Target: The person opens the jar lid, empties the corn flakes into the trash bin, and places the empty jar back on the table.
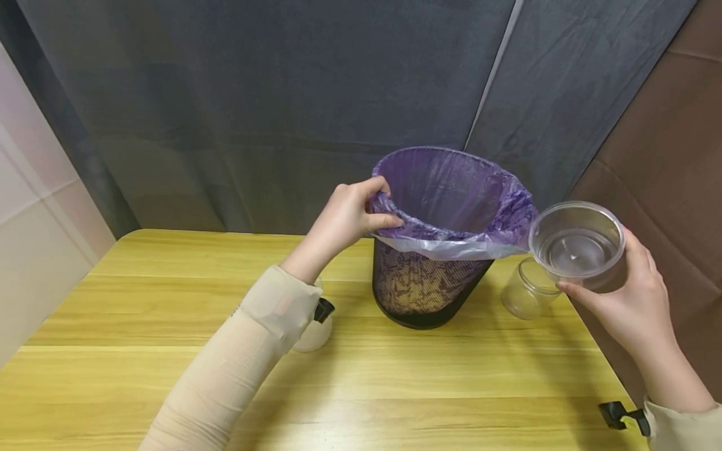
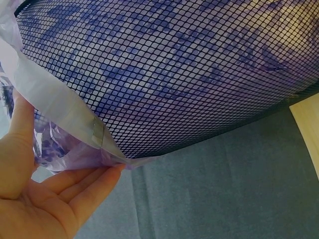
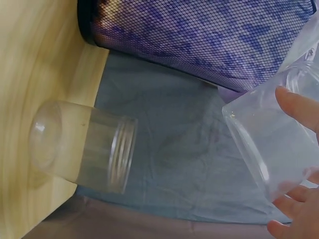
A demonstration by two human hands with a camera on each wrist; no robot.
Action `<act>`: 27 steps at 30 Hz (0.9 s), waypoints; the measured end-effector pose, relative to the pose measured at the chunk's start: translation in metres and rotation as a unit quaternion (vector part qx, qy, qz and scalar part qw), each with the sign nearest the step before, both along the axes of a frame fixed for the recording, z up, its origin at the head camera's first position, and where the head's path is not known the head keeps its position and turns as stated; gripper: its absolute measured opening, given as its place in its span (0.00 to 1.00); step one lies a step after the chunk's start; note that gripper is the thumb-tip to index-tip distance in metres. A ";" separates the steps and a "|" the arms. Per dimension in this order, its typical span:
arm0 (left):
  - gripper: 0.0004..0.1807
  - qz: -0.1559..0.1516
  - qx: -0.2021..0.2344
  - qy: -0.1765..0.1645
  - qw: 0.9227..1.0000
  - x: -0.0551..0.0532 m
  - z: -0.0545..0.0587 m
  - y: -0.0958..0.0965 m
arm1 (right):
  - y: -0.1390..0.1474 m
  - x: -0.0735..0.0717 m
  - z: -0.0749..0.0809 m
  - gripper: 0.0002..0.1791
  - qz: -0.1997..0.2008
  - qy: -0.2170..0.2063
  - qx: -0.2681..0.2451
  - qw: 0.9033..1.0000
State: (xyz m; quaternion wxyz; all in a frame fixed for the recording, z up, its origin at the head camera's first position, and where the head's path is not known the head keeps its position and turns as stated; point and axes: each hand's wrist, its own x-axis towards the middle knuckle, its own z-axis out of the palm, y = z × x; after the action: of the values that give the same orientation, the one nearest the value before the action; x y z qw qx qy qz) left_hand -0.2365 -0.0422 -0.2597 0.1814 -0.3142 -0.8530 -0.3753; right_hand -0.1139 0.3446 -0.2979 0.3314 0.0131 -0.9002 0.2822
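Note:
My left hand (image 1: 350, 216) grips the rim of a black mesh waste bin (image 1: 423, 285) at its left side, thumb and fingers holding the purple bin liner (image 1: 437, 188) there. The liner is folded over the rim, its pale edge hanging outside; the left wrist view shows the fingers (image 2: 92, 189) under this fold. In my right hand (image 1: 640, 307) is a clear round plastic container (image 1: 578, 250), held by its side and raised to the right of the bin, its open top visible. Behind and below it, a clear plastic jar (image 3: 84, 144) stands upright on the table.
Bin and jar stand on a wood-grain table (image 1: 169, 313). Partly hidden by my left sleeve is a pale round object (image 1: 313, 339). A grey curtain (image 1: 254, 113) hangs behind the table, and brown cloth (image 1: 665, 156) lies along the right side.

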 end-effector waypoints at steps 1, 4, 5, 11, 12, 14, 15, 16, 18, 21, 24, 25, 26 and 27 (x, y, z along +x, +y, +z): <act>0.17 0.000 0.000 0.000 1.000 0.000 0.000 0.000 | 0.000 0.001 -0.002 0.62 0.000 -0.002 -0.001 1.000; 0.17 0.000 0.000 -0.001 1.000 0.000 0.000 0.000 | 0.001 0.002 -0.006 0.61 -0.003 -0.014 -0.003 1.000; 0.17 0.001 -0.001 -0.001 1.000 0.000 0.000 0.000 | 0.001 0.003 -0.007 0.61 -0.005 -0.018 -0.004 1.000; 0.17 0.003 -0.002 -0.002 1.000 0.000 0.001 -0.001 | 0.001 0.004 -0.015 0.61 -0.013 -0.042 -0.012 0.999; 0.17 0.003 -0.001 -0.003 1.000 0.000 0.001 -0.001 | 0.000 0.005 -0.016 0.61 -0.013 -0.045 -0.013 0.999; 0.17 0.003 -0.001 -0.002 1.000 0.000 0.000 -0.001 | 0.000 0.006 -0.019 0.61 -0.011 -0.047 -0.017 0.999; 0.17 0.002 -0.001 -0.003 1.000 0.000 0.000 -0.001 | 0.000 0.006 -0.021 0.61 -0.010 -0.049 -0.018 0.999; 0.17 0.002 -0.001 -0.003 1.000 0.000 0.000 -0.001 | -0.001 0.007 -0.022 0.61 -0.009 -0.049 -0.019 0.999; 0.17 0.002 -0.001 -0.003 1.000 0.000 0.000 -0.001 | -0.001 0.008 -0.024 0.61 -0.007 -0.052 -0.021 0.998; 0.17 0.001 -0.002 -0.002 1.000 0.000 0.000 0.000 | -0.002 0.009 -0.028 0.61 -0.003 -0.055 -0.023 0.998; 0.17 -0.001 -0.002 -0.001 1.000 0.000 0.001 0.000 | -0.002 0.011 -0.031 0.60 -0.003 -0.060 -0.025 0.998; 0.17 -0.002 -0.002 -0.001 1.000 0.000 0.001 0.000 | -0.002 0.011 -0.032 0.60 -0.004 -0.063 -0.026 0.998; 0.17 -0.002 -0.002 0.000 1.000 0.000 0.001 0.000 | -0.002 0.011 -0.033 0.60 -0.005 -0.065 -0.028 0.997; 0.17 -0.002 -0.002 -0.001 1.000 0.000 0.002 0.000 | -0.003 0.012 -0.034 0.60 -0.006 -0.068 -0.031 0.997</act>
State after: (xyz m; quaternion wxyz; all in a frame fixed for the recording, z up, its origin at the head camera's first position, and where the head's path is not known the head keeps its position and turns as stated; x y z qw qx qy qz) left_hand -0.2365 -0.0420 -0.2581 0.1791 -0.3163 -0.8533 -0.3739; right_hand -0.1022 0.3417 -0.3319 0.2714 -0.0216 -0.9117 0.3079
